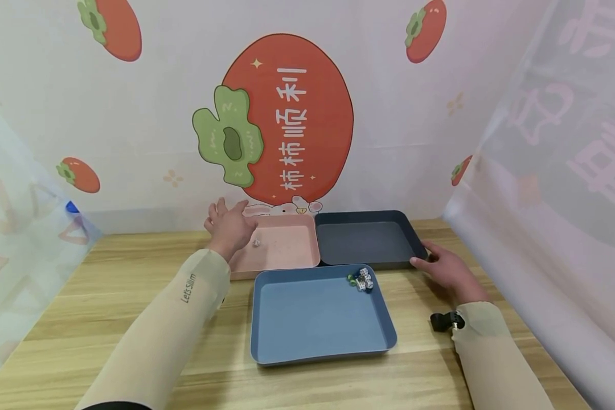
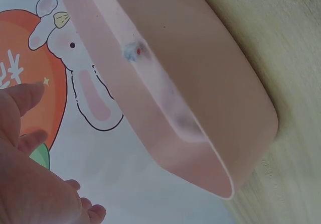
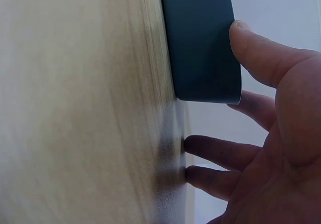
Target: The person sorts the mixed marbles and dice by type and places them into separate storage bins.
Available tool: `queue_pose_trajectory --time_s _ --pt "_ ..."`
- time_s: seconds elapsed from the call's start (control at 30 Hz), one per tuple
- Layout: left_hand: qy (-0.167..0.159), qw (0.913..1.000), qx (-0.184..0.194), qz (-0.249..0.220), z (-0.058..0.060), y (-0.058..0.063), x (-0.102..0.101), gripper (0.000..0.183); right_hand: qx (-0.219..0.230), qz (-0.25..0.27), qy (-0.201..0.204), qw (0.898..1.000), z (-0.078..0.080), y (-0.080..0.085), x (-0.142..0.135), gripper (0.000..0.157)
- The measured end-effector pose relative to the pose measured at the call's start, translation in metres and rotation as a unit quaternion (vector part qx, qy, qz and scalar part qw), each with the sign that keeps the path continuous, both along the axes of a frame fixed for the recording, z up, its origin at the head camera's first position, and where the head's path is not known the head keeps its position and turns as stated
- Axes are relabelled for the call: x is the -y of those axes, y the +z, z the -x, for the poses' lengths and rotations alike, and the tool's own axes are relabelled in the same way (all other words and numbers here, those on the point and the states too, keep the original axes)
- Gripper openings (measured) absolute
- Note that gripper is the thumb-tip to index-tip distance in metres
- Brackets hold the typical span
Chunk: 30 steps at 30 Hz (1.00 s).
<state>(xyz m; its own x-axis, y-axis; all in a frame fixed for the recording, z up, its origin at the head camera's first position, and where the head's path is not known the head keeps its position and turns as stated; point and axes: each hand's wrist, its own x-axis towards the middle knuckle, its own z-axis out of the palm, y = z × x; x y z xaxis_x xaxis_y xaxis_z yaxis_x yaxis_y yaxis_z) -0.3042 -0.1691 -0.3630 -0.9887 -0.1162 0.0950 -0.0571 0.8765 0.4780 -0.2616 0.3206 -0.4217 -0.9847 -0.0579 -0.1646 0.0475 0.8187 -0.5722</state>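
My left hand [image 1: 230, 228] is over the left end of the pink tray [image 1: 312, 242], fingers spread and nothing in them. In the left wrist view its fingers [image 2: 32, 141] are apart from the tray's wall. One small white die [image 1: 257, 243] lies inside that tray; it looks blurred with a red dot in the left wrist view. At the near right corner of the dark grey tray [image 1: 366, 239], my right hand [image 1: 448, 267] holds the corner between thumb and index finger. Its other fingers [image 3: 220, 153] reach down beside the tray to the tabletop.
A blue tray [image 1: 315, 316] stands in front of the other two, with several white dice [image 1: 363, 280] and small green pieces [image 1: 352, 279] in its far right corner. The wooden table [image 1: 82, 319] meets a printed cloth backdrop [image 1: 154, 114] at the back; light sheets hang at both sides.
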Motion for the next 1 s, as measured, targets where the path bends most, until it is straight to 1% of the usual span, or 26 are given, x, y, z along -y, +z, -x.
queue_pose_trajectory --time_s 0.17,0.33,0.47,0.6,0.73,0.87,0.93,1.0 --pt "-0.002 1.0 -0.003 0.001 -0.001 0.0 0.001 0.057 0.001 -0.001 -0.002 1.0 0.0 0.0 0.0 0.089" --pt "-0.004 1.0 0.004 -0.003 -0.002 0.002 -0.001 0.057 -0.002 -0.004 0.0 1.0 0.0 -0.001 0.0 0.091" --pt "-0.001 0.9998 0.009 -0.018 -0.002 0.003 -0.004 0.061 -0.005 -0.01 0.003 1.0 0.0 -0.002 0.0 0.093" --pt "-0.007 0.9995 0.017 -0.026 -0.002 0.003 -0.008 0.067 -0.008 -0.009 0.005 1.0 0.0 -0.003 -0.001 0.091" --pt "-0.017 0.9994 0.009 -0.029 -0.004 0.004 -0.022 0.072 -0.01 -0.008 0.003 1.0 0.0 -0.003 -0.001 0.09" --pt "-0.026 0.9978 -0.009 -0.06 -0.009 0.005 -0.044 0.083 -0.012 -0.008 0.006 1.0 -0.001 -0.003 -0.001 0.089" --pt "-0.04 0.9972 -0.02 -0.06 -0.012 0.006 -0.055 0.09 -0.01 -0.008 0.007 1.0 -0.001 -0.002 -0.001 0.089" --pt "-0.06 0.9958 -0.034 -0.06 -0.017 0.006 -0.066 0.094 -0.009 -0.008 0.006 1.0 -0.001 -0.002 -0.001 0.089"
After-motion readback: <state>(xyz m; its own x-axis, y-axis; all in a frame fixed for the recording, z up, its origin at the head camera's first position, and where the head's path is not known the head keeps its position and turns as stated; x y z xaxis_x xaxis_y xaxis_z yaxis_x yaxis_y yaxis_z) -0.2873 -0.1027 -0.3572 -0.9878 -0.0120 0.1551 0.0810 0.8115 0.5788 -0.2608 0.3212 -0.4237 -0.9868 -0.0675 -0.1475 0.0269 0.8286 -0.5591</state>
